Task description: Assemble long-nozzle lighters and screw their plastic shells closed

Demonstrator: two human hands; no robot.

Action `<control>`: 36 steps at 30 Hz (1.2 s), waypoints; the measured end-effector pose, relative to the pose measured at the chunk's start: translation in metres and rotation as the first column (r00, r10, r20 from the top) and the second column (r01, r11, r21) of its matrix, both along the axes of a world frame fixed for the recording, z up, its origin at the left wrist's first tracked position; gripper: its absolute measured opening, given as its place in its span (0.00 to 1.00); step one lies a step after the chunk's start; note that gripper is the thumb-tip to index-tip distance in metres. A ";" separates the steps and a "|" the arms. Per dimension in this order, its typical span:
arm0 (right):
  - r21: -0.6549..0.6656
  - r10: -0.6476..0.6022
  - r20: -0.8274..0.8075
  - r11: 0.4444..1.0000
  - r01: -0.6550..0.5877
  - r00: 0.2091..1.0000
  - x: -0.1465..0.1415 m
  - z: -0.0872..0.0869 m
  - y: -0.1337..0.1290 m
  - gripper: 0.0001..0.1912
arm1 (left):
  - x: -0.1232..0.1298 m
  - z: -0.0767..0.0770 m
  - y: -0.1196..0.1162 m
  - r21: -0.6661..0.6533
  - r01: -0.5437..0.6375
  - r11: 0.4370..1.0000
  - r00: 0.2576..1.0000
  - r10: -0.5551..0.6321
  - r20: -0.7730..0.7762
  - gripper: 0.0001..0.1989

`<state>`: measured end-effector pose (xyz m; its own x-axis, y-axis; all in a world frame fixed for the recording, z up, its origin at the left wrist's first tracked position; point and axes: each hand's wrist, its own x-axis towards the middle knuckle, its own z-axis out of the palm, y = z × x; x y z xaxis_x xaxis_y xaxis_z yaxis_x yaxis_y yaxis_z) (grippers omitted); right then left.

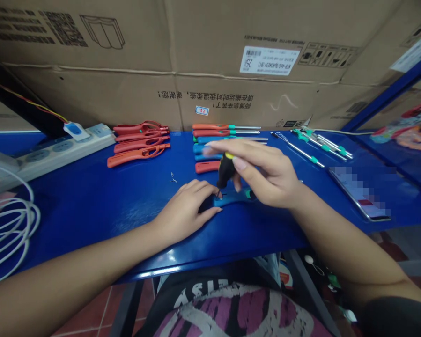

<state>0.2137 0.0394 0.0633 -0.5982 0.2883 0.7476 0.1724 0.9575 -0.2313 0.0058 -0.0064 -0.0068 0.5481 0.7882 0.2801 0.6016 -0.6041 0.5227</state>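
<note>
A blue lighter handle point(229, 199) lies on the table in front of me, a green piece showing near its right end. My left hand point(184, 206) pinches its left end between thumb and fingers. In my right hand point(271, 175) is a black and yellow screwdriver point(225, 172), held nearly upright. Its tip points down at the left part of the blue handle, close to my left fingertips; whether it sits in a screw I cannot tell. My right hand hides much of the handle's right side.
Behind my hands lie red and blue lighters point(206, 167) with metal tubes. Orange-red handle shells point(136, 155) are at the left, metal tubes with green pieces point(313, 159) and a phone point(359, 194) at the right. Tiny screws point(174, 178), a power strip point(55, 152) and coiled cable point(24, 224) also lie here.
</note>
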 end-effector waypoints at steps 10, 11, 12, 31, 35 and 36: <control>-0.042 -0.016 0.060 0.999 0.018 0.998 0.002 -0.002 -0.001 0.19 | -0.001 -0.001 0.001 0.011 0.005 1.000 1.000 -0.005 -0.008 0.10; -0.069 0.004 0.053 0.998 0.000 0.999 0.002 -0.002 -0.001 0.19 | -0.001 -0.001 0.001 0.012 0.007 1.000 1.000 -0.006 -0.009 0.10; -0.069 0.007 0.031 0.998 -0.005 0.999 0.001 -0.002 -0.001 0.18 | -0.001 -0.001 0.001 0.010 0.009 1.000 1.000 -0.008 -0.006 0.10; -0.084 0.032 0.001 0.996 -0.032 0.999 0.002 0.001 0.000 0.18 | 0.000 -0.001 0.002 -0.004 0.005 1.000 1.000 -0.005 0.003 0.09; 0.037 -0.049 -0.068 0.998 0.051 0.996 0.002 -0.002 0.001 0.15 | 0.000 -0.001 0.001 0.002 0.011 1.000 1.000 -0.011 0.015 0.09; 0.060 -0.056 -0.074 0.996 0.061 0.996 0.003 -0.002 0.002 0.16 | 0.000 0.000 0.002 0.002 0.011 1.000 1.000 -0.011 0.016 0.09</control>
<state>0.2163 0.0411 0.0612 -0.5259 0.2731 0.8055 0.2136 0.9591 -0.1857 0.0053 -0.0049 -0.0073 0.5524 0.7813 0.2906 0.5862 -0.6120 0.5309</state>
